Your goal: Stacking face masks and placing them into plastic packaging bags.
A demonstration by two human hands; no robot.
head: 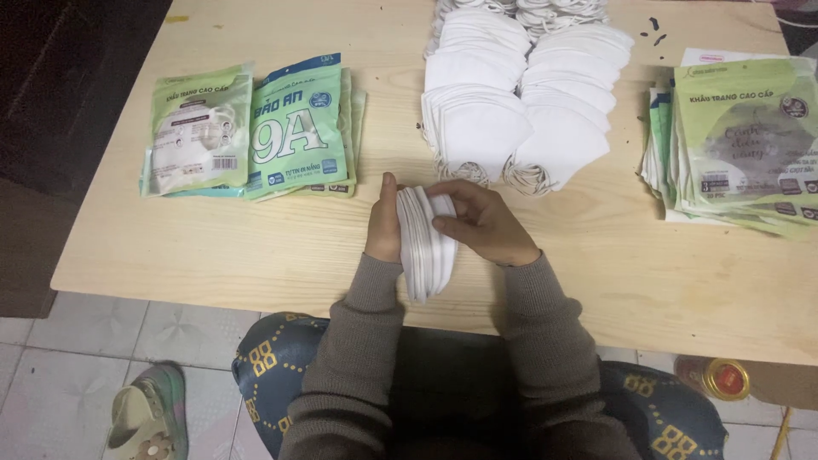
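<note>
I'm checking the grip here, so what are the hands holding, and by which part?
Both hands hold a small stack of white face masks on edge. The left hand presses its left face; the right hand grips its upper right side.

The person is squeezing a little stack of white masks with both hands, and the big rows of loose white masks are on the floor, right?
Not quite. Both hands, left and right, do hold the small stack of white masks, but the head view shows the rows of loose masks lying on the wooden table, not on the floor.

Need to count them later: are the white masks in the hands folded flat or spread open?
Folded flat. The white masks stand on edge as a tight stack, thin folded edges showing, pressed between the left hand and right hand.
</note>
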